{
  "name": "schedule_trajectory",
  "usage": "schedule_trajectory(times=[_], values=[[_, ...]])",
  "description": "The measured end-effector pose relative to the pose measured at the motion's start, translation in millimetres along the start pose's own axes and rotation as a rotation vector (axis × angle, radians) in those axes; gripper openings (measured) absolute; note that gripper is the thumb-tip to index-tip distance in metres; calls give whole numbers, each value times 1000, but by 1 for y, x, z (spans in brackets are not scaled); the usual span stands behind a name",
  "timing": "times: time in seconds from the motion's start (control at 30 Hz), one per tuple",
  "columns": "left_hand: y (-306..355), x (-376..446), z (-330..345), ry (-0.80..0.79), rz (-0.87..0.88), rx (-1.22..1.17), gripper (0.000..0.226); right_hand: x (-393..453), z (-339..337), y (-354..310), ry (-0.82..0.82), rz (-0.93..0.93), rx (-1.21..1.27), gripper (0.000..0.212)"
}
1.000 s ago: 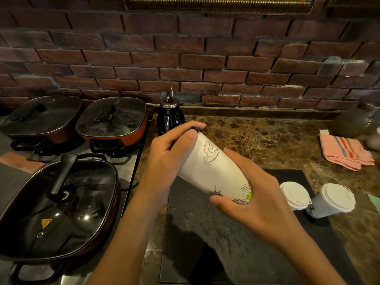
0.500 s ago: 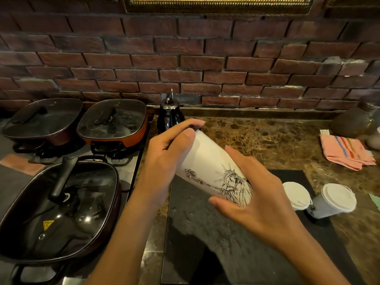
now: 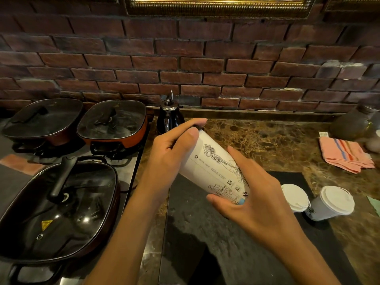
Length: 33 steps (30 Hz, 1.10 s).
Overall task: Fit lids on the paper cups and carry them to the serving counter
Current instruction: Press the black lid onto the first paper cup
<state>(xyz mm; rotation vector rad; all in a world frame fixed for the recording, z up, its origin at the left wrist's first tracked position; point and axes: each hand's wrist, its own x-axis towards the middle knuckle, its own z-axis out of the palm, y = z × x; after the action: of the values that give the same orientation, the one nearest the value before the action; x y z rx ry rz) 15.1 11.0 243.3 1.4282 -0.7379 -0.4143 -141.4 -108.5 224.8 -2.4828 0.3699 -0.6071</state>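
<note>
A white paper cup (image 3: 213,167) with black line drawings lies tilted in the air above a dark slate mat (image 3: 216,239). My left hand (image 3: 170,159) grips its wide upper end, where a dark rim shows under the fingers; whether a lid sits there is hidden. My right hand (image 3: 255,198) holds the narrow lower end, thumb underneath. Two more cups stand at the mat's right edge, each with a white lid: one (image 3: 295,197) close to my right hand, the other (image 3: 333,204) beside it.
Three lidded electric pans (image 3: 59,208) fill the stove at left. A black kettle (image 3: 169,116) stands against the brick wall behind the cup. A pink striped cloth (image 3: 345,154) and a glass jar (image 3: 353,124) lie on the marble counter at far right.
The cup has turned in my hands: a different part of its printed drawing faces up now. Both hands stay in nearly the same place.
</note>
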Motion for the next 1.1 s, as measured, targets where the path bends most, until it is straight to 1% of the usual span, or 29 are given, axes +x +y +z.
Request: schedule_trajectory(times=[0.03,0.1,0.13,0.17,0.23,0.3,0.37,0.43,0.47,0.5,0.53,0.6,0.67,0.73,0.77,0.8,0.83,0.9,0.93,1.0,1.03,1.1], values=[[-1,0,-1,-12,-2,-2,45,-1,0,-1,-14,33,64,89],[-2,-1,-2,-42,-10,-5,45,-3,-1,-4,-83,168,391,72],[-2,-2,-3,-58,-21,-1,46,-4,-1,-5,-124,241,553,65],[-3,-3,-3,-73,-36,5,49,-5,-1,-4,-148,292,653,63],[-4,-4,-3,-85,-63,8,53,-6,1,-2,-157,353,739,60],[-6,-5,-3,-44,-55,-29,51,-4,3,-3,-153,393,834,57],[-10,-9,-2,5,-40,-166,52,-3,5,-3,-143,397,905,57],[-16,-15,3,27,-48,-337,62,-4,8,-3,-142,400,973,55],[-18,-17,7,54,-59,-383,66,-4,10,-4,-140,398,984,55],[-19,-19,11,90,-71,-404,70,-4,11,-6,-121,381,947,57],[-19,-20,14,129,-83,-405,74,-4,12,-8,-90,343,838,62],[-17,-19,16,174,-85,-381,74,-6,14,-9,-30,230,522,77],[-12,-17,15,182,-48,-335,54,-9,18,-9,1,136,270,91],[-7,-14,16,203,-16,-308,26,-11,22,-10,27,90,149,97],[-5,-13,17,220,-9,-301,19,-11,23,-11,44,81,135,97],[-3,-13,19,234,-6,-302,17,-10,23,-13,54,88,175,95],[-2,-13,20,240,-5,-313,16,-9,22,-14,52,112,281,91],[-2,-13,20,230,-13,-363,17,-6,18,-15,-11,184,610,77],[-2,-13,20,223,-19,-391,20,-4,15,-15,-69,229,779,70],[-3,-13,19,212,-25,-423,36,-2,12,-14,-187,324,1053,59],[-4,-12,18,195,-23,-435,43,-1,12,-14,-237,364,1159,57],[-9,-9,14,145,-20,-484,48,2,13,-14,-317,421,1311,58]])
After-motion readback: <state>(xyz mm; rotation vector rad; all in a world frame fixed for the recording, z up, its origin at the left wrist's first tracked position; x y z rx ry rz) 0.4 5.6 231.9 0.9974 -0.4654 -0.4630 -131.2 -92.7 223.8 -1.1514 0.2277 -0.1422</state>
